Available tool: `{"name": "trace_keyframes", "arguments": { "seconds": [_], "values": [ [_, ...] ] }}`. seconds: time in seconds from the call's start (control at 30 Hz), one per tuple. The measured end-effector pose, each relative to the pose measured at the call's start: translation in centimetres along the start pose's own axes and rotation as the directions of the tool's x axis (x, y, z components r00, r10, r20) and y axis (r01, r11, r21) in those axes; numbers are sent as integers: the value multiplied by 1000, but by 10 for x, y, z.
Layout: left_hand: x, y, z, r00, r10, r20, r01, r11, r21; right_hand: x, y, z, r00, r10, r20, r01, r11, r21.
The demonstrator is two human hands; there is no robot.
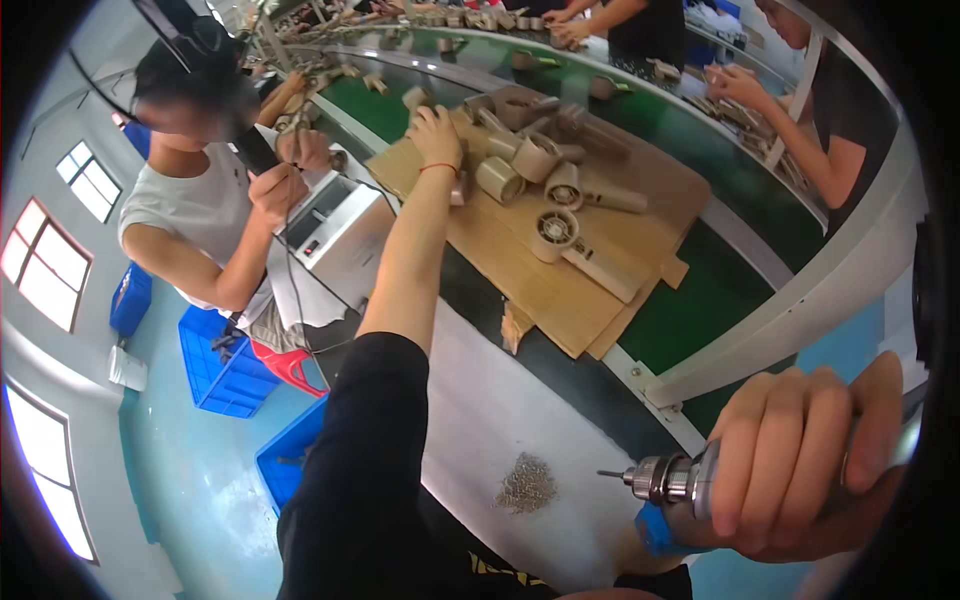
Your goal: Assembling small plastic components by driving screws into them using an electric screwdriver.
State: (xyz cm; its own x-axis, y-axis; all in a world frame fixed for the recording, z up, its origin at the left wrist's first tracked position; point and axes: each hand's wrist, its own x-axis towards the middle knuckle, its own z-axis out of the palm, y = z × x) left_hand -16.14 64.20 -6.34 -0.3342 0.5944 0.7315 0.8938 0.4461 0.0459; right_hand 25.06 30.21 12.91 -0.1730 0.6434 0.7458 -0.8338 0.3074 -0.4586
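My left hand (435,138) stretches forward to the far left of a cardboard sheet (560,310). Its bent fingers close on a tan hair dryer body (416,98), whose lower part they hide. Right of that hand lies a pile of similar bodies, among them one with a round fan (555,230) and a long handle. At the lower right, my right hand (790,450) wraps around an electric screwdriver (670,480), its thin bit pointing left. Just left of the bit, a heap of small screws (527,484) rests on a white work surface (460,400).
A green conveyor belt (665,335) runs under the cardboard, with more parts farther along. A white metal post (800,320) rises at the right. At the left, a co-worker (200,200) handles a part beside a white box (345,235). Blue crates (225,370) stand on the floor.
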Motion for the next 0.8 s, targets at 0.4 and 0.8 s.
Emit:
{"name": "trace_keyframes", "arguments": {
  "seconds": [0.4, 0.8],
  "values": [
    [-7, 149, -134, 822, 430, 373, -148, 794, -590, -6, -16, 8, 989, 136, 62, -132, 988, -75],
    [-31, 134, -177, 874, 170, 456, 188, 746, -639, -21, -32, 23, 989, 80, 125, -89, 994, 66]
  ]
}}
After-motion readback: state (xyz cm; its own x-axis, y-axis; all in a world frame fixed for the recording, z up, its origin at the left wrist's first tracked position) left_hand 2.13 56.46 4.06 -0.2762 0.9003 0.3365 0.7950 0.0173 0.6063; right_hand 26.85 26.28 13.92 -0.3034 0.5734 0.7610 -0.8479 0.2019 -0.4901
